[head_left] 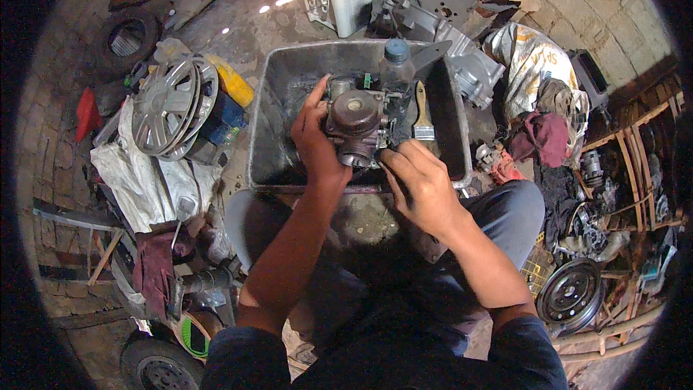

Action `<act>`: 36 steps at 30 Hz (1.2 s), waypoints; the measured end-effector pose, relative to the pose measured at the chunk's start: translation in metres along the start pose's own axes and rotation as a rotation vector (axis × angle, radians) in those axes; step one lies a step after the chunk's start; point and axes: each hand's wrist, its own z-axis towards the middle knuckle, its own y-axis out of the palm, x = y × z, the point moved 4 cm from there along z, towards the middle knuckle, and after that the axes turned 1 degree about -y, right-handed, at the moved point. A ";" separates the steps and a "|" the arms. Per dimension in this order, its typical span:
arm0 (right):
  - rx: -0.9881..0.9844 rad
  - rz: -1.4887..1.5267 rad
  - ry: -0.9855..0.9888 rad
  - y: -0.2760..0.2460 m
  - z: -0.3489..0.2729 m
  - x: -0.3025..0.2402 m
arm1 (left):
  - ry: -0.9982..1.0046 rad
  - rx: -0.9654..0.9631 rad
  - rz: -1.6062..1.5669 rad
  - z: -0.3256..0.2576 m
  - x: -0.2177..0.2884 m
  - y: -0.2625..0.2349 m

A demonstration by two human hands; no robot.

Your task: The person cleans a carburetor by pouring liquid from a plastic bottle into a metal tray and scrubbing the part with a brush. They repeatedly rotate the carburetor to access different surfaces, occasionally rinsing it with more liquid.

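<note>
shirt (pixel 390 354), carburetor (pixel 355 110) in left hand (pixel 315 139), long axis and bore (pixel 354 160) lapward

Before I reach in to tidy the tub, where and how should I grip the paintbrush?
Pinch the paintbrush by its slim tan handle, probably from the right: it points to the far side, wide end nearer, and the bottle is close on its left.

1. My left hand (pixel 316 133) holds a dark metal part (pixel 353 115) from its nine-o'clock side, over a grey tub (pixel 307 61).
2. My right hand (pixel 424 175) has its fingertips at the part's four o'clock; their exact grip is hidden.
3. From the part, a blue-capped bottle (pixel 396 74) stands toward one o'clock, a paintbrush (pixel 423 117) at three.
4. Farther out: silver wheel covers (pixel 167 105) at nine, a black wheel (pixel 570 293) at four.
</note>
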 end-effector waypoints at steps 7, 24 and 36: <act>0.086 0.269 0.196 0.002 -0.001 0.014 | -0.001 -0.040 -0.015 -0.001 0.001 -0.001; 0.156 0.162 0.185 0.003 -0.005 0.009 | -0.024 0.009 -0.050 -0.004 0.000 0.004; 0.232 0.209 0.298 -0.006 -0.001 0.015 | -0.022 0.000 -0.066 -0.002 -0.002 -0.003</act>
